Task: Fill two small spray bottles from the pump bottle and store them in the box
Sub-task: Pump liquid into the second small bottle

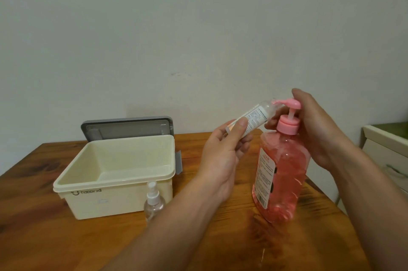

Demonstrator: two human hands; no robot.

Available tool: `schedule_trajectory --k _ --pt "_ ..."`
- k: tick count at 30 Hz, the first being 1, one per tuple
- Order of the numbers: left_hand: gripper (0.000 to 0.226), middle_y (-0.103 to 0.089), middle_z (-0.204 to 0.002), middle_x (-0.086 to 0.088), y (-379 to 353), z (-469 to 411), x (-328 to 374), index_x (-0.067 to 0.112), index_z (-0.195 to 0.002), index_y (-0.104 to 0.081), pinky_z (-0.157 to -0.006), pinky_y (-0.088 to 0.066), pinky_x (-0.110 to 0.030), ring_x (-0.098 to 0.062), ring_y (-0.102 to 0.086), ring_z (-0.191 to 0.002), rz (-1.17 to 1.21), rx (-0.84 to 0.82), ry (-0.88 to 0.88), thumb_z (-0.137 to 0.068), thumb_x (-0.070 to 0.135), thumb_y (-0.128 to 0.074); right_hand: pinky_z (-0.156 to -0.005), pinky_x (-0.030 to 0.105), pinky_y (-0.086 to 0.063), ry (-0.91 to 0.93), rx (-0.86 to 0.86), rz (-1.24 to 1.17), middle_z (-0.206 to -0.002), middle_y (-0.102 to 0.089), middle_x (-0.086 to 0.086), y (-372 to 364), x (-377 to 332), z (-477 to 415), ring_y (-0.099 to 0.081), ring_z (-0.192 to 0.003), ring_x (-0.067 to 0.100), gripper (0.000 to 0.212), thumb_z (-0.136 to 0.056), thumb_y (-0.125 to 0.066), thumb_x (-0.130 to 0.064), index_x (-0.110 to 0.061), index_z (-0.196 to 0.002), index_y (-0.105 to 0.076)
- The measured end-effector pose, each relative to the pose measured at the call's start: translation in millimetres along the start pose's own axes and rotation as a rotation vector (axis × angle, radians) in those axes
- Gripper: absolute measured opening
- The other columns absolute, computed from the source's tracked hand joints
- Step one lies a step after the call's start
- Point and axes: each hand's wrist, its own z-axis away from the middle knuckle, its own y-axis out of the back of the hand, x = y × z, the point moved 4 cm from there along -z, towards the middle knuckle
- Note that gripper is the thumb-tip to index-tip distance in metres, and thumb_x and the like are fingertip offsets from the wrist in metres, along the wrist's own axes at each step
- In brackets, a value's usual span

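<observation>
left hand [223,151] grip pinches tilted spray bottle [254,118] at pump nozzle [278,102]; right hand [318,129] spread.

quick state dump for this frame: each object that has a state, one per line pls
box: open, nothing visible inside
lid: up behind the box
pump bottle: upright, nearly full of pink liquid
small labelled bottle: capless, tilted, mouth at the pump spout
spray bottle: capped, upright, looks empty
left hand: gripping labelled bottle
right hand: on the pump head
</observation>
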Motion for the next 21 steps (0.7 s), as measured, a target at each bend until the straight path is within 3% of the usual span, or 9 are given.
schedule_trajectory --k 3,7,12,17,21 --pt "0.03 -0.074 -0.095 0.0 1 1 2 0.013 -0.117 -0.066 -0.073 -0.055 -0.019 -0.005 -0.068 -0.079 0.016 -0.012 0.006 -0.091 0.028 -0.065 -0.061 0.031 -0.049 0.059 0.049 0.054 -0.076 -0.074 0.004 1 -9 -4 -0.072 -0.073 0.022 0.053 -0.098 -0.037 -0.055 -0.014 -0.087 -0.069" --pt "0.021 -0.076 -0.094 -0.003 2 3 3 0.015 -0.11 -0.068 -0.072 -0.055 -0.022 -0.012 -0.07 -0.086 0.065 0.003 0.024 -0.096 0.027 -0.058 -0.079 0.035 -0.052 0.131 0.156 0.028 -0.08 -0.072 0.0 -3 -25 -8 -0.067 -0.077 0.016 0.043 -0.099 -0.042 -0.047 -0.016 -0.08 -0.066" --pt "0.02 -0.078 -0.094 -0.005 5 7 4 0.013 -0.112 -0.067 -0.077 -0.057 -0.024 -0.016 -0.072 -0.094 0.088 -0.016 0.025 -0.097 0.023 -0.058 -0.07 0.03 -0.049 0.23 0.197 0.287 -0.085 -0.074 -0.002 -13 -43 -6 -0.064 -0.076 0.016 0.051 -0.1 -0.036 -0.046 -0.014 -0.079 -0.07" --pt "0.022 -0.078 -0.093 -0.003 6 7 3 0.013 -0.115 -0.066 -0.078 -0.057 -0.024 -0.015 -0.073 -0.094 0.088 -0.034 0.023 -0.097 0.024 -0.058 -0.071 0.03 -0.048 0.265 0.08 0.511 -0.084 -0.076 0.002 -20 -59 -11 -0.067 -0.08 0.019 0.068 -0.101 -0.029 -0.056 -0.012 -0.08 -0.075" --pt "0.026 -0.078 -0.095 -0.004 6 4 0 0.011 -0.119 -0.065 -0.076 -0.057 -0.023 -0.015 -0.073 -0.092 0.101 -0.04 0.017 -0.098 0.024 -0.057 -0.055 0.026 -0.037 0.238 0.04 0.688 -0.073 -0.071 0.006 -25 -54 -12 -0.058 -0.065 0.015 0.071 -0.101 -0.026 -0.056 -0.013 -0.075 -0.076"
